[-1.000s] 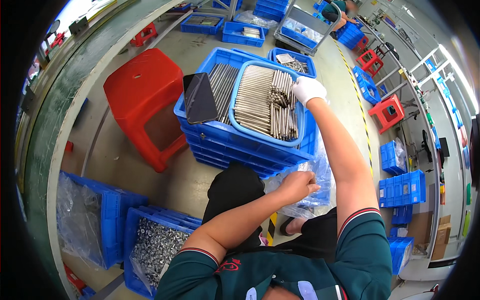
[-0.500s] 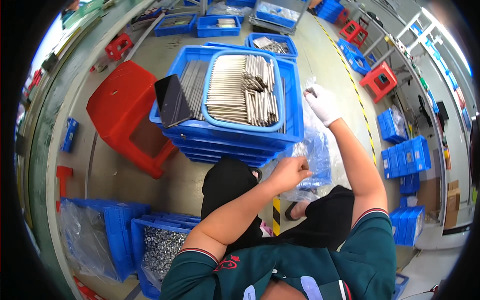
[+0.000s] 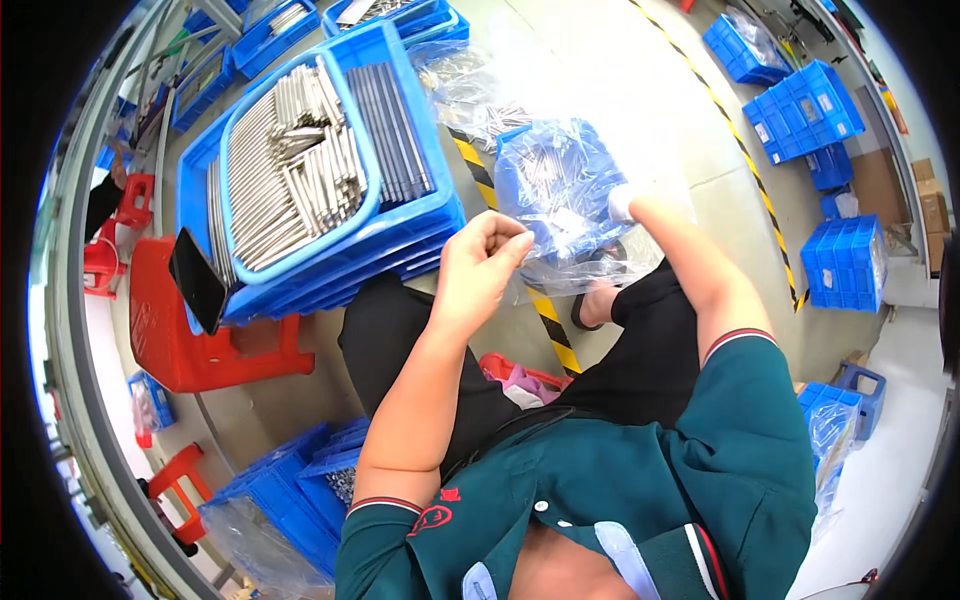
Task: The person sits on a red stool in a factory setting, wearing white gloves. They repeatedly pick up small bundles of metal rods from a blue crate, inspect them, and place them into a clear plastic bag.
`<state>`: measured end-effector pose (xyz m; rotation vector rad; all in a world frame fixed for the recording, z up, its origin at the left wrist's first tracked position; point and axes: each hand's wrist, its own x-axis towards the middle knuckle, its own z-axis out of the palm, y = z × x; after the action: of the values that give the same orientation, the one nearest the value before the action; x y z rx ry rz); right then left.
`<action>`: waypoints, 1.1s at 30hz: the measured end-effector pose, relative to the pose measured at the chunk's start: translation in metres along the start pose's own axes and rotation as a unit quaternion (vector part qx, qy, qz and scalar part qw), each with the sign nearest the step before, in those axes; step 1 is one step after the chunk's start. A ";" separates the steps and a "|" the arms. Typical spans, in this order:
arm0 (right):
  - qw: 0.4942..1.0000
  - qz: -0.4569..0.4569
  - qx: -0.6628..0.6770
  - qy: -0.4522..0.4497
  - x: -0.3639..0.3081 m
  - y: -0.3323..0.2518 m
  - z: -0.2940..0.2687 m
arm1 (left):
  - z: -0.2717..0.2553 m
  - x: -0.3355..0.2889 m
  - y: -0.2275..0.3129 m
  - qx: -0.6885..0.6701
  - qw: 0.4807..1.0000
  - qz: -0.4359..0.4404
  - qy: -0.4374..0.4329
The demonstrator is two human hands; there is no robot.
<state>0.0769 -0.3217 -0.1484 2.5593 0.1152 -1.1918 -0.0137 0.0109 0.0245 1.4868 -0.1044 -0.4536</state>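
Note:
My bare left hand (image 3: pixel 480 262) hovers right of the crate stack, fingers curled in and thumb against the index finger; anything inside is hidden. The white-gloved right hand (image 3: pixel 621 203) is at the right edge of a low blue bin (image 3: pixel 590 140) lined with clear plastic. Its fingers are too washed out to read. Thin metal rods (image 3: pixel 545 170) lie within that plastic. Left of my hands, a light-blue tray (image 3: pixel 372 165) full of silvery metal rods (image 3: pixel 262 190) rests on stacked blue crates (image 3: pixel 425 222). Dark rods (image 3: pixel 388 125) stand in rows beside the tray.
A black phone (image 3: pixel 200 285) leans at the tray's left corner. Red stools (image 3: pixel 165 320) stand beyond it. Blue crates (image 3: pixel 270 490) are low at the left, others (image 3: pixel 805 110) along the right. Yellow-black tape (image 3: pixel 553 335) runs under the bin. More loose rods (image 3: pixel 503 120) lie on plastic behind it.
The view has swung rightward and down, so the crate stack sits further left. My right hand has come down to the plastic-lined bin's edge. My left hand stays curled, now nearer the crates.

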 end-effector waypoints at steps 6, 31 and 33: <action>0.998 -0.028 0.020 0.056 0.008 -0.020 0.034 | 0.008 0.012 -0.008 0.003 0.999 -0.044 -0.005; 0.875 0.114 0.401 0.246 0.291 -0.045 0.043 | 0.008 0.061 -0.009 0.050 0.967 -0.241 -0.071; 0.874 0.107 0.398 0.257 0.294 -0.047 0.045 | 0.005 0.070 -0.003 0.032 0.956 -0.279 -0.079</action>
<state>0.2254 -0.3084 -0.4103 3.4145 -0.6632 -0.4784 0.0481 -0.0189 0.0075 1.5329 0.1851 -1.0335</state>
